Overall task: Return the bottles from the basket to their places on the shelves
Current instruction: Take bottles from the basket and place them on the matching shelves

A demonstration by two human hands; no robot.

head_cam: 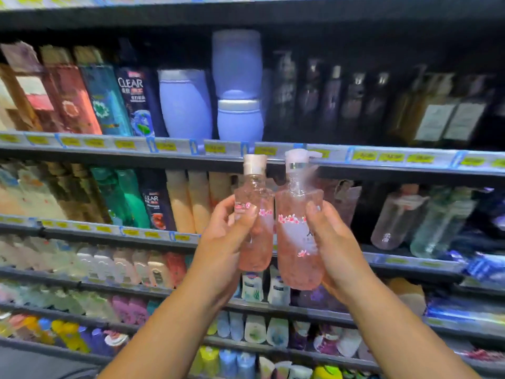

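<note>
A smaller pink bottle (pixel 254 194) is gripped by the left hand (pixel 228 237), fingers curled round its body. Just beside it, a pink pump bottle (pixel 296 242) is clasped likewise by the right hand (pixel 337 248). Both are held upright in front of the shelves (pixel 410 160), not yet set down. Neither is judged returned. The basket is not seen, so what remains cannot be told.

Dark shelves (pixel 109 151) are edged with yellow price tags (pixel 390 157). Above the left hand (pixel 226 242), lilac bottles (pixel 185 105) are stood on an upper shelf, and peach bottles (pixel 188 201) are ranged just left of it. Right of the right hand (pixel 336 250), clear pump bottles (pixel 396 217) are stood.
</note>
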